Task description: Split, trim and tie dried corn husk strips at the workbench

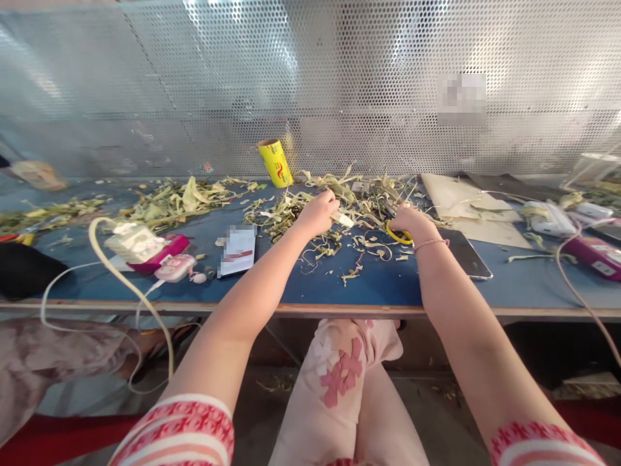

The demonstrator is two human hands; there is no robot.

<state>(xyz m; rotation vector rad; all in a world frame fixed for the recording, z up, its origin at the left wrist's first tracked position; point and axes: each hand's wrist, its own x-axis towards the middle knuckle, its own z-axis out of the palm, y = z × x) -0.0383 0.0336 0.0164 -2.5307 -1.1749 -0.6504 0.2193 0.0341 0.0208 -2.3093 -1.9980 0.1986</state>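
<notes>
My left hand (317,215) is closed, with a short pale strip (343,221) sticking out from its fingers; its exact kind is unclear. To the right, my right hand (413,221) grips scissors by their yellow handle (400,238). The blades point away from me into the plant bits and are mostly hidden. Between and behind both hands lies a heap of dry, pale green plant strips (279,217), with small scraps scattered in front of it.
A yellow printed tube (275,163) stands by the perforated metal panel (320,84). A phone (237,251) lies left, a dark tablet (463,254) under my right forearm. Cables and a magenta power strip (162,254) are at left; cardboard (466,200) lies right. Another person's leg (63,362) shows lower left.
</notes>
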